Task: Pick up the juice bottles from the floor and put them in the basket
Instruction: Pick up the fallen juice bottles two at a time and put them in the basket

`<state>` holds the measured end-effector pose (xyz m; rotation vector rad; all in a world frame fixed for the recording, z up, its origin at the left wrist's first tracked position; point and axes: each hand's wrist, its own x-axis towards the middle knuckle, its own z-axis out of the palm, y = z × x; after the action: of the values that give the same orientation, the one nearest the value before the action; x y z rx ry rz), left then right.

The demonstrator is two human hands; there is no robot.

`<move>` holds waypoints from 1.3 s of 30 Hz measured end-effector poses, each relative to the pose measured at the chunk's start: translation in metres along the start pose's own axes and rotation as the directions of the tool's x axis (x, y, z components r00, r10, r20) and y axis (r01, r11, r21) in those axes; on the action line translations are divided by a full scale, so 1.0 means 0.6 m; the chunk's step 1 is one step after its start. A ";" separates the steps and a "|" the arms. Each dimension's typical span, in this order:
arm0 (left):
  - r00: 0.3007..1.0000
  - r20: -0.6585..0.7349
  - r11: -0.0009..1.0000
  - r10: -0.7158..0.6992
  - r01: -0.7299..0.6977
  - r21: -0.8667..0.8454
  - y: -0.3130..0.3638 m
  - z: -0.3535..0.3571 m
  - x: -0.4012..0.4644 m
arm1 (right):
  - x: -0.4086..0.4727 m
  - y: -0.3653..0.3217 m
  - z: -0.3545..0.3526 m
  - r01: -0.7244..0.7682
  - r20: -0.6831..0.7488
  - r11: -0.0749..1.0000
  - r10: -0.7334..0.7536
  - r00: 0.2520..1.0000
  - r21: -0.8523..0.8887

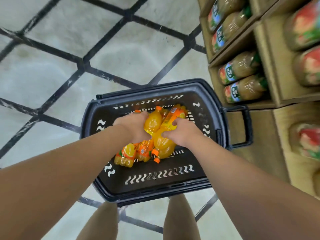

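A dark blue plastic shopping basket [213, 94] with wavy slots in its walls sits on the pale floor [121, 54], which is crossed by black lines in a hexagon pattern. Both bare arms reach down into it. The left hand [134, 126] curls over a clear plastic bottle of orange juice [153, 121] with an orange cap, and its fingertips are hidden behind that bottle. The right hand [181, 134] grips a second orange juice bottle [173, 116] with a yellow and orange label, fingers wrapped over the label and thumb pressed on the bottle's lower body. The two held bottles touch side by side, above the basket's middle.

Under the hands, more orange juice bottles [131, 155] lie on their sides on the basket's bottom. They overlap, and the wrists cover part of them, so their count cannot be told. One orange cap [157, 160] points toward the near wall. The basket's handle [245, 127] hangs folded out on the right side.

On the right stand brown cardboard display trays [266, 49] with shrink-wrapped bottles of cloudy brownish juice [242, 66] lying on their sides; these are blurred and their labels cannot be read. The trays are cut off by the picture's edge. Two bare legs [180, 219] show at the bottom edge, just beside the basket's near rim.
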<state>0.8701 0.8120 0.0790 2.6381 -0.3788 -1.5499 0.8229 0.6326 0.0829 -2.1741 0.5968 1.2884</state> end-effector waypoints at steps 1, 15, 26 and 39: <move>1.000 -0.002 1.000 0.025 -0.025 0.009 0.009 -0.014 -0.013 | -0.016 -0.005 -0.014 0.010 -0.009 0.999 -0.011 1.000 -0.040; 0.933 -0.163 0.943 0.321 -0.299 0.147 0.122 -0.345 -0.410 | -0.512 -0.079 -0.266 -0.004 -0.341 0.990 -0.044 0.939 -0.139; 0.758 -0.256 0.795 0.600 -0.527 0.300 0.241 -0.495 -0.775 | -0.935 -0.055 -0.347 -0.070 -0.533 0.997 0.076 0.842 0.031; 0.657 -0.150 0.624 0.739 -0.583 0.521 0.424 -0.469 -1.006 | -1.214 0.122 -0.299 -0.069 -0.665 0.961 0.235 0.709 0.266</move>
<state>0.7876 0.6897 0.7765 2.4558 -1.6262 -0.7739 0.5706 0.5337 0.7862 -2.4115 1.1744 0.3772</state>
